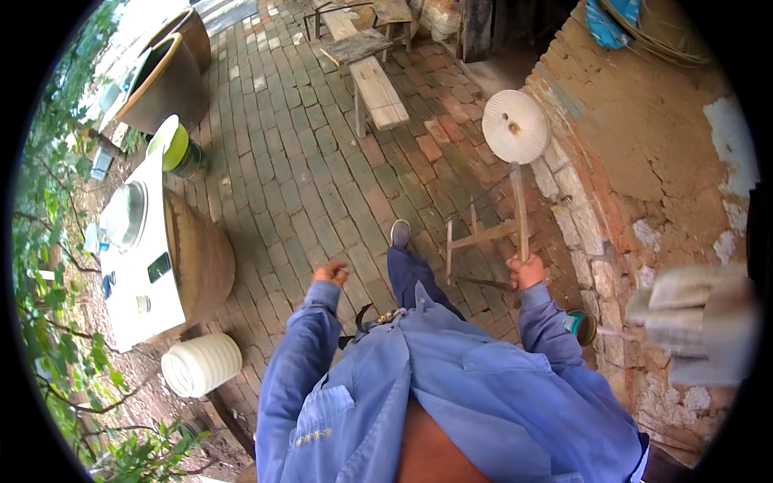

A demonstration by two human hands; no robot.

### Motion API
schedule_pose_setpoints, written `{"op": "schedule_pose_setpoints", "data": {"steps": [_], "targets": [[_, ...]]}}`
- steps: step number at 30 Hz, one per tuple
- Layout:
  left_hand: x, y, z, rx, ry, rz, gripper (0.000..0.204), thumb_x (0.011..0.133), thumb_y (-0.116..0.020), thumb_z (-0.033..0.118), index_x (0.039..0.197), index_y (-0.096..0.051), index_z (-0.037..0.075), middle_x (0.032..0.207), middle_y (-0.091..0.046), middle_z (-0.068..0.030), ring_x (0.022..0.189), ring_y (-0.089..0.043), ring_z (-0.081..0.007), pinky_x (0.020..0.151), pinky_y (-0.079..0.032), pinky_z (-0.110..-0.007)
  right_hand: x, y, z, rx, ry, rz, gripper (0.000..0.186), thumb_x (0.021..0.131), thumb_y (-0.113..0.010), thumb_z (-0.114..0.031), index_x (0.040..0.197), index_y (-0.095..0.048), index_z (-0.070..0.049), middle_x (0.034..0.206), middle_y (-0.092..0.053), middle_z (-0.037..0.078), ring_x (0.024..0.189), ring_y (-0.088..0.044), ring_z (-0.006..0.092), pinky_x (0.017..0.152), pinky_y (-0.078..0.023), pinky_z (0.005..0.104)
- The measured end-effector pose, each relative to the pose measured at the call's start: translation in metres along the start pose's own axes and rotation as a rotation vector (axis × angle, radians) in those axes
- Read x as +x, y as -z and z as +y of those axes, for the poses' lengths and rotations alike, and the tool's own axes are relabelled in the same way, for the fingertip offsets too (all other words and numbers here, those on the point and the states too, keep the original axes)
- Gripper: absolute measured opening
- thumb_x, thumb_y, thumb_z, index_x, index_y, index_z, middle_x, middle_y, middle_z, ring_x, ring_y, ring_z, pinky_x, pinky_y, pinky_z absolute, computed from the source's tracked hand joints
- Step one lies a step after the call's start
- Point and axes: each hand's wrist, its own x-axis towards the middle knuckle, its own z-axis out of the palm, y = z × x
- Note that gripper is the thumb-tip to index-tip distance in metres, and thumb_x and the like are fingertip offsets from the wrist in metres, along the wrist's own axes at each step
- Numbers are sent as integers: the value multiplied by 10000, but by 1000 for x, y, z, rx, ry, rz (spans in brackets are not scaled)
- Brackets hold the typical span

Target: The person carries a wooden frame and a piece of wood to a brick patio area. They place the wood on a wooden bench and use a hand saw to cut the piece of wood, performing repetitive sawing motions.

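Observation:
My right hand (528, 272) is closed round one wooden side arm of a frame saw (481, 237), out to the right. The saw has a wooden crossbar, a second shorter-looking arm on its left, a thin cord at its far end and a dark narrow blade nearer me. My left hand (331, 273) hangs over the brick paving with its fingers curled in and nothing visible in them. Beyond the saw is a pale round ridged disc (515, 129) with a small dark hole, beside the wall's foot.
Ahead stands a long wooden bench (378, 92) with a dark board across it. On my left are large brown vats (165, 84), a white tabletop (145, 314) bearing a metal basin and a phone, and a white ribbed container (201, 365). An earthen wall (636, 145) runs along the right.

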Motion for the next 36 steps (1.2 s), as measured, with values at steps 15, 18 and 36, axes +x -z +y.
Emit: {"op": "schedule_pose_setpoints", "data": {"steps": [15,18,36], "targets": [[320,22,214,1,239,-96,301,924,-648,239,1068,-663,-24,792,-658,-43,695,-584,-112,636,-485,-272,400,-158,-255,-232,15,-35,170,857,-649,-166,850,-545,-31,618,-525,52,410,-432,131,347,-361,303],[403,41,235,34,176,-98,298,909,-666,248,1044,-668,-18,800,-672,-51,696,-608,-121,636,-494,-269,439,-187,-284,-299,2,-15,181,858,-644,-182,849,-545,-31,618,-527,55,425,-442,132,365,-375,312],[1152,163,305,8,-97,29,878,792,-796,340,1422,-351,-80,1400,-434,-313,1279,-477,-379,1020,-425,-444,628,-309,-383,-1091,-112,313,407,776,-710,-243,1083,-635,14,886,-660,269,848,-645,423,757,-523,439]]}}
